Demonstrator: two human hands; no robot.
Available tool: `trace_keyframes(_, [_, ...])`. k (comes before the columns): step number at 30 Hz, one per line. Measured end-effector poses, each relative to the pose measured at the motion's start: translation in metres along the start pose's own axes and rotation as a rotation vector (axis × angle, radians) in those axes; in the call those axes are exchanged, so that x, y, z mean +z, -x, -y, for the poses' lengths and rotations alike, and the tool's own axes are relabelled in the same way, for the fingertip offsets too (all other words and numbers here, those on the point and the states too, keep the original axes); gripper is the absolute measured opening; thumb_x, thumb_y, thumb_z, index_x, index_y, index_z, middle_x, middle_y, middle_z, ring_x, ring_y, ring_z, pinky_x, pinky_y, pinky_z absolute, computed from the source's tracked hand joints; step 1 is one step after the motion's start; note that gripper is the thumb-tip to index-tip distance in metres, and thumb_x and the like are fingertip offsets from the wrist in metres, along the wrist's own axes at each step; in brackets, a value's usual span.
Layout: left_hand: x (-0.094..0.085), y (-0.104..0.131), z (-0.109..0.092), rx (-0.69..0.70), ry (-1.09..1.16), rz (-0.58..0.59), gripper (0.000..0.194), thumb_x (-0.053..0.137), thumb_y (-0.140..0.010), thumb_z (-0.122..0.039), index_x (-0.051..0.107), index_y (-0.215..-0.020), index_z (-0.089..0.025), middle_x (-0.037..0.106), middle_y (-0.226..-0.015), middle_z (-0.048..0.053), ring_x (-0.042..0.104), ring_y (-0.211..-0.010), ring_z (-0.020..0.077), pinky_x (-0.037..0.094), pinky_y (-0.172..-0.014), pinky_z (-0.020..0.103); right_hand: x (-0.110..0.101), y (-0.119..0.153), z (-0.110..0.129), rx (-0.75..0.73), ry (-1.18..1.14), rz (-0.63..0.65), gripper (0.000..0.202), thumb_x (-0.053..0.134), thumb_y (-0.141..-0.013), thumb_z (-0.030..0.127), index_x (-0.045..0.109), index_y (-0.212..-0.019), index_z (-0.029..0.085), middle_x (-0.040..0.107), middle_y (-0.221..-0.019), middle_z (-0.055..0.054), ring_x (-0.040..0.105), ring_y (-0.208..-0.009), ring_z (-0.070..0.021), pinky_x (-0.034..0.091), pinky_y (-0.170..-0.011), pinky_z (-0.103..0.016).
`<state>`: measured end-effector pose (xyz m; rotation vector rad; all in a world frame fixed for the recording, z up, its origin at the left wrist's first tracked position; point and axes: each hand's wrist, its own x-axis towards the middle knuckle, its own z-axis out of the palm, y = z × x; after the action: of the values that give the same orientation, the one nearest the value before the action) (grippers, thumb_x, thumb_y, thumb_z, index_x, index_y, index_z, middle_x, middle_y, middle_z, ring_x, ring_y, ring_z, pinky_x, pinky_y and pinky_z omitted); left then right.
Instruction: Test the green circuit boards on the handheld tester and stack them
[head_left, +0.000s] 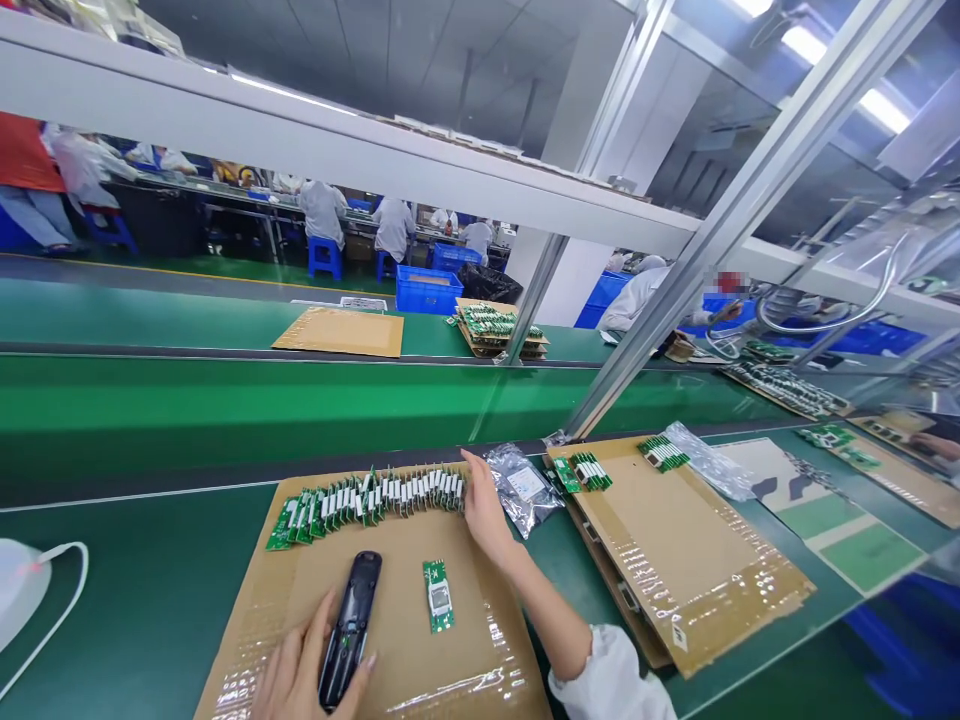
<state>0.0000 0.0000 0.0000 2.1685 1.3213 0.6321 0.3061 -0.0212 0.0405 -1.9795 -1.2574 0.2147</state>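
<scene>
My left hand [304, 665] is wrapped round a black elongated handheld device casing [351, 625], fingers on its left side and thumb on its right. The casing lies over a cardboard sheet [390, 680]. At the right end of a row of green circuit boards [375, 497] with white parts, my right hand [484, 505] has its fingers closed at the last circuit board [459, 488]; the fingertips are partly hidden. A single circuit board [438, 597] with a square pale part lies flat on the cardboard, between the casing and my right forearm.
Beside my right hand is a clear plastic bag [523, 488]. Stacked cardboard sheets [675, 560] on the right bear small groups of boards [590, 470]. A metal post [660, 220] rises behind. A white device with a cable [22, 590] stands left. Co-workers [322, 210] sit beyond.
</scene>
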Motion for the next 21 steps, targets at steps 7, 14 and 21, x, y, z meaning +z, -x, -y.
trace_keyframes(7, [0.002,-0.007,0.002,-0.026,0.023,0.047,0.062,0.048,-0.078,-0.055,0.061,-0.126,-0.017,0.073,-0.103,0.013,0.066,-0.095,0.0357,0.05,-0.079,0.044,0.0,0.024,-0.006,0.2,-0.235,-0.065,0.055,0.054,-0.089,0.037,0.044,-0.138,0.013,0.058,-0.104,-0.013,0.06,-0.093,-0.0261,0.049,-0.091,-0.046])
trace_keyframes(14, [-0.042,-0.009,-0.042,-0.39,0.786,0.241,0.048,0.063,-0.078,-0.061,0.059,-0.103,-0.02,0.065,-0.07,0.003,0.06,-0.071,0.0244,0.048,-0.067,0.032,-0.023,0.012,-0.023,0.244,-0.532,0.077,0.064,0.064,-0.075,0.038,0.049,-0.134,0.016,0.054,-0.072,0.002,0.058,-0.059,-0.0175,0.05,-0.054,-0.03])
trace_keyframes(21, [-0.082,-0.004,-0.107,-0.622,1.403,0.36,0.047,0.05,-0.09,-0.061,0.064,-0.107,-0.019,0.055,-0.067,0.001,0.042,-0.058,0.0135,0.041,-0.057,0.025,-0.039,0.025,0.056,0.174,-0.812,0.038,0.057,0.068,-0.08,0.041,0.045,-0.13,0.028,0.055,-0.096,-0.001,0.065,-0.073,-0.0165,0.056,-0.068,-0.032])
